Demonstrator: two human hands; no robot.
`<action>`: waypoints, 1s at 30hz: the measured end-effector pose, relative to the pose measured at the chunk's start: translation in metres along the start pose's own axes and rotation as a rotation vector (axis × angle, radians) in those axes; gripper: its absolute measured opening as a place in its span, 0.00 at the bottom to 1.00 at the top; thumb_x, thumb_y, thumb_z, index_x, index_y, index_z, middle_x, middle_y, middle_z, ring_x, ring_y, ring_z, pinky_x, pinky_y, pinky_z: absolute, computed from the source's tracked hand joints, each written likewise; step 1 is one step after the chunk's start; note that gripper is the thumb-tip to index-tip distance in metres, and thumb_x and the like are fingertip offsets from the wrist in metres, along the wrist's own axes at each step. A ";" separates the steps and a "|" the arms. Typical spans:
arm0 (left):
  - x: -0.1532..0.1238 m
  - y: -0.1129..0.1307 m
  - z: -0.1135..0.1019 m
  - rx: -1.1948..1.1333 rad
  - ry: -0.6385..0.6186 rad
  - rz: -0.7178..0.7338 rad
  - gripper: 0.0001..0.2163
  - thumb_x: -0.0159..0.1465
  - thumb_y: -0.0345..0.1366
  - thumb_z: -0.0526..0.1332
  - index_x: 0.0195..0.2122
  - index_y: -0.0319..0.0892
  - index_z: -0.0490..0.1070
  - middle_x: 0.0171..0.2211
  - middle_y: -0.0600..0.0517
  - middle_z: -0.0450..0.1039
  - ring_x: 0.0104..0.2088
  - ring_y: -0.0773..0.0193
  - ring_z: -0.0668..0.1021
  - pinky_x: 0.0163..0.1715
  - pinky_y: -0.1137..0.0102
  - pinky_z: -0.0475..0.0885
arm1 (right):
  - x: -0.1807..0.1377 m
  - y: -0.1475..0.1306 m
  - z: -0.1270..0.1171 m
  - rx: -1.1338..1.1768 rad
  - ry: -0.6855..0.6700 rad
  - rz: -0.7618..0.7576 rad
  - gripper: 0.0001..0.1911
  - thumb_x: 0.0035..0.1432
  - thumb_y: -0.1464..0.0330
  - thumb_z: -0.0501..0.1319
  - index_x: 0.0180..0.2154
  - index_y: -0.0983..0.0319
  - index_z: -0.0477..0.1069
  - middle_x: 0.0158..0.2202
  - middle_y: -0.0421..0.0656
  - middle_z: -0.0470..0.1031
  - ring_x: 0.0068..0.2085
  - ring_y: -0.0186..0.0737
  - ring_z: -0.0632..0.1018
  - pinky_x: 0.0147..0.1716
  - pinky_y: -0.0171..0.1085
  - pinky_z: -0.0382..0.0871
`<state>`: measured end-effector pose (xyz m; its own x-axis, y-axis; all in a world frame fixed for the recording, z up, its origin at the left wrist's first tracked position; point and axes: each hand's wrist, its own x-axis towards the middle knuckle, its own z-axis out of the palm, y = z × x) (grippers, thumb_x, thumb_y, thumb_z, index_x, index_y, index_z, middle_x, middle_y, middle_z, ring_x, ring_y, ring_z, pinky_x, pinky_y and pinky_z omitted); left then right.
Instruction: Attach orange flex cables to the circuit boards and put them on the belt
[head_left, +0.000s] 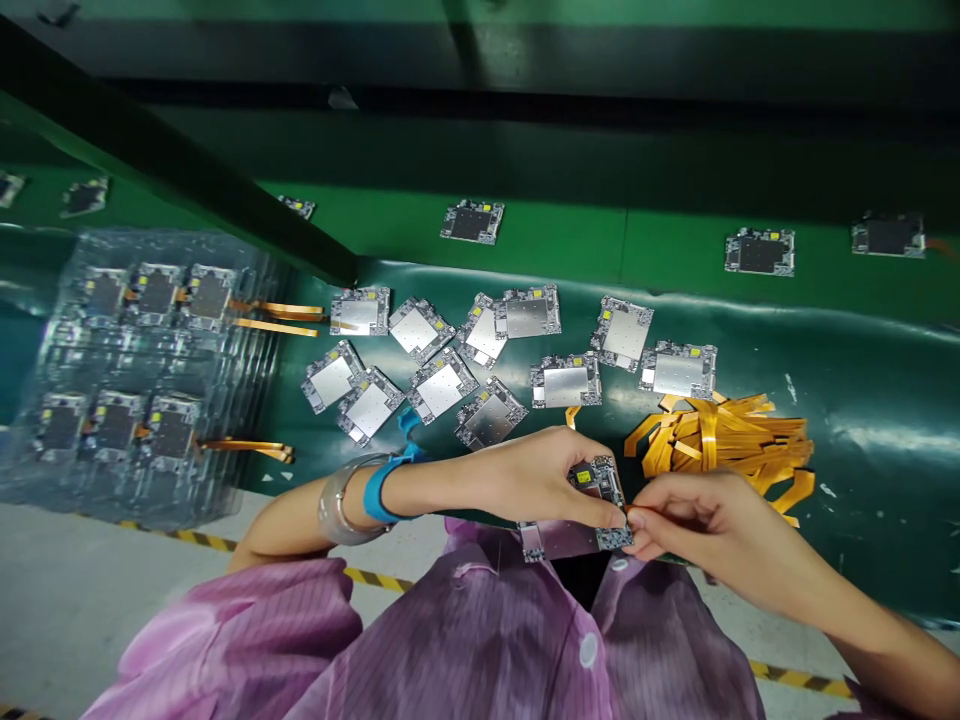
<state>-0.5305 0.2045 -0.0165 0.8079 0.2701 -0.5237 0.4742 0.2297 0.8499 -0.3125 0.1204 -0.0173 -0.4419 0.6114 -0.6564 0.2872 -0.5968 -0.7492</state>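
My left hand [529, 475] is closed around a small circuit board [598, 478] just above my lap; a blue wrist strap and a silver bangle sit on that wrist. My right hand [701, 520] pinches at the board's right edge, its fingertips pressed together on something too small to name. A second board [559, 540] with a silver shield lies just below the hands. A heap of orange flex cables [731, 440] lies right behind my right hand.
Several silver-shielded boards [439, 385] lie scattered on the green mat [862, 350]. Clear plastic trays [142, 370] holding boards with cables stand at the left. More boards [759, 250] ride on the green belt behind. A dark green beam [172, 170] crosses the upper left.
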 end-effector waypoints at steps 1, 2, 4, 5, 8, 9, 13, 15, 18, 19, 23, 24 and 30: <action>0.002 -0.001 -0.001 0.020 -0.002 -0.006 0.11 0.60 0.42 0.65 0.31 0.39 0.72 0.26 0.57 0.68 0.26 0.70 0.66 0.25 0.74 0.60 | 0.001 0.000 0.000 0.004 -0.001 0.005 0.12 0.64 0.59 0.62 0.33 0.59 0.77 0.31 0.41 0.82 0.37 0.40 0.84 0.37 0.34 0.79; 0.005 -0.001 -0.003 0.043 -0.002 -0.013 0.10 0.59 0.41 0.66 0.31 0.39 0.73 0.26 0.57 0.69 0.26 0.70 0.67 0.25 0.74 0.60 | 0.002 0.000 0.001 0.010 -0.003 0.005 0.13 0.64 0.59 0.62 0.33 0.59 0.77 0.31 0.41 0.82 0.37 0.40 0.84 0.38 0.34 0.79; 0.011 -0.004 -0.005 0.066 0.011 -0.019 0.08 0.58 0.39 0.66 0.30 0.40 0.74 0.26 0.57 0.70 0.26 0.70 0.67 0.25 0.73 0.59 | 0.004 0.000 0.001 0.015 -0.002 -0.021 0.13 0.65 0.58 0.61 0.33 0.59 0.77 0.33 0.41 0.82 0.38 0.40 0.84 0.40 0.35 0.78; 0.014 -0.004 -0.006 0.065 0.022 -0.011 0.08 0.57 0.39 0.65 0.29 0.40 0.73 0.25 0.57 0.70 0.26 0.69 0.67 0.26 0.73 0.59 | 0.005 0.000 0.000 0.007 0.001 -0.041 0.14 0.65 0.58 0.61 0.34 0.59 0.77 0.34 0.41 0.82 0.39 0.40 0.84 0.40 0.35 0.78; 0.016 -0.004 -0.007 0.082 0.066 0.024 0.07 0.57 0.39 0.65 0.29 0.41 0.71 0.24 0.57 0.68 0.26 0.69 0.67 0.25 0.72 0.59 | 0.010 0.001 -0.001 -0.032 0.035 -0.079 0.12 0.64 0.58 0.63 0.35 0.60 0.76 0.33 0.41 0.81 0.38 0.39 0.83 0.38 0.34 0.77; 0.015 -0.002 -0.008 0.116 0.077 0.025 0.07 0.58 0.39 0.65 0.30 0.41 0.71 0.24 0.57 0.67 0.26 0.68 0.67 0.25 0.72 0.58 | 0.012 0.000 -0.002 -0.020 0.040 -0.080 0.12 0.62 0.58 0.65 0.35 0.61 0.76 0.33 0.41 0.81 0.37 0.38 0.82 0.37 0.34 0.77; 0.007 0.011 -0.017 0.242 0.141 0.035 0.13 0.63 0.44 0.61 0.44 0.43 0.66 0.27 0.57 0.65 0.24 0.68 0.65 0.23 0.71 0.59 | 0.027 -0.013 -0.012 0.099 0.043 -0.117 0.12 0.56 0.60 0.71 0.35 0.62 0.75 0.31 0.38 0.80 0.33 0.36 0.82 0.39 0.35 0.78; 0.005 0.014 -0.036 0.256 0.223 0.115 0.14 0.67 0.46 0.58 0.48 0.43 0.63 0.33 0.54 0.67 0.28 0.66 0.68 0.27 0.71 0.64 | 0.038 -0.030 -0.025 0.089 0.092 -0.182 0.12 0.55 0.61 0.71 0.33 0.62 0.76 0.29 0.39 0.80 0.32 0.35 0.82 0.37 0.34 0.79; 0.008 0.008 -0.088 0.381 0.554 0.200 0.15 0.71 0.48 0.51 0.48 0.43 0.65 0.43 0.48 0.71 0.40 0.62 0.74 0.39 0.69 0.70 | 0.061 -0.066 -0.057 0.011 0.235 -0.273 0.13 0.54 0.62 0.71 0.36 0.65 0.80 0.34 0.46 0.83 0.32 0.35 0.83 0.37 0.33 0.79; 0.010 0.003 -0.110 0.464 0.736 0.180 0.15 0.71 0.48 0.51 0.48 0.43 0.65 0.47 0.46 0.71 0.44 0.61 0.74 0.42 0.69 0.70 | 0.071 -0.079 -0.070 -0.027 0.291 -0.291 0.17 0.55 0.61 0.70 0.40 0.68 0.81 0.38 0.49 0.84 0.34 0.36 0.83 0.38 0.33 0.78; 0.023 -0.027 -0.192 0.577 1.012 0.103 0.18 0.69 0.41 0.55 0.54 0.34 0.61 0.61 0.33 0.59 0.62 0.47 0.63 0.61 0.56 0.60 | 0.114 -0.122 -0.124 -0.189 0.482 -0.332 0.44 0.65 0.61 0.28 0.52 0.84 0.73 0.52 0.53 0.76 0.45 0.37 0.80 0.42 0.34 0.66; 0.027 -0.033 -0.208 0.607 1.029 0.089 0.20 0.67 0.40 0.57 0.56 0.34 0.60 0.63 0.32 0.57 0.65 0.45 0.59 0.64 0.54 0.55 | 0.123 -0.127 -0.137 -0.216 0.524 -0.316 0.40 0.70 0.62 0.29 0.53 0.80 0.73 0.54 0.50 0.74 0.48 0.38 0.80 0.46 0.35 0.67; 0.057 -0.046 -0.254 0.737 0.924 0.026 0.36 0.55 0.35 0.70 0.64 0.41 0.58 0.67 0.38 0.58 0.69 0.42 0.57 0.64 0.55 0.53 | 0.131 -0.104 -0.196 -0.375 0.865 -0.216 0.15 0.69 0.63 0.59 0.54 0.60 0.71 0.56 0.48 0.72 0.50 0.44 0.77 0.50 0.49 0.74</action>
<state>-0.5953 0.4466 -0.1001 0.4040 0.9102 -0.0912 0.7932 -0.2989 0.5306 -0.2337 0.3651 -0.0426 0.2187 0.9491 -0.2268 0.5924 -0.3138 -0.7420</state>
